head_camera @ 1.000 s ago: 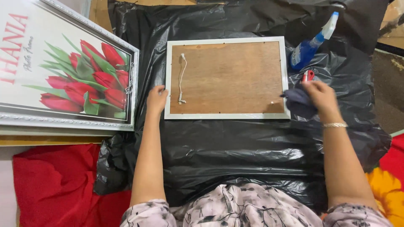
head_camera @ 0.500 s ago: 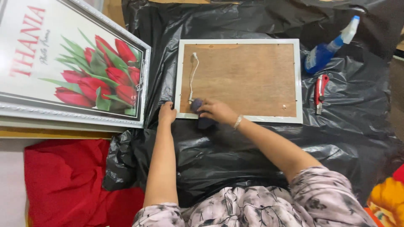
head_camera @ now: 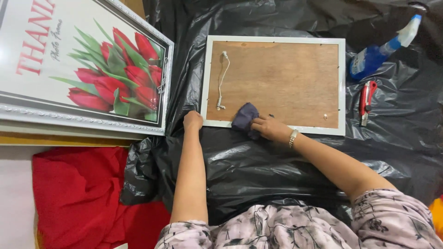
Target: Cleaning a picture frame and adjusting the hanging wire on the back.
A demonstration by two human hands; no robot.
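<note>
A white picture frame [head_camera: 275, 128] lies face down on black plastic sheeting, its brown wooden backing up, with a white hanging cord [head_camera: 222, 79] near its left side. My right hand [head_camera: 271, 128] presses a dark purple cloth [head_camera: 244, 117] against the frame's near edge. My left hand [head_camera: 192, 121] rests with curled fingers at the frame's near left corner.
A framed print of red tulips [head_camera: 87, 74] lies to the left. A blue spray bottle [head_camera: 383, 50] and a red utility knife [head_camera: 367, 98] sit right of the frame. Black plastic sheeting [head_camera: 277, 170] covers the work area, with red fabric [head_camera: 83, 193] at lower left.
My right hand carried the cloth from the frame's right end across to its near left edge, then slid it slightly right. The left hand stayed at the near left corner.
</note>
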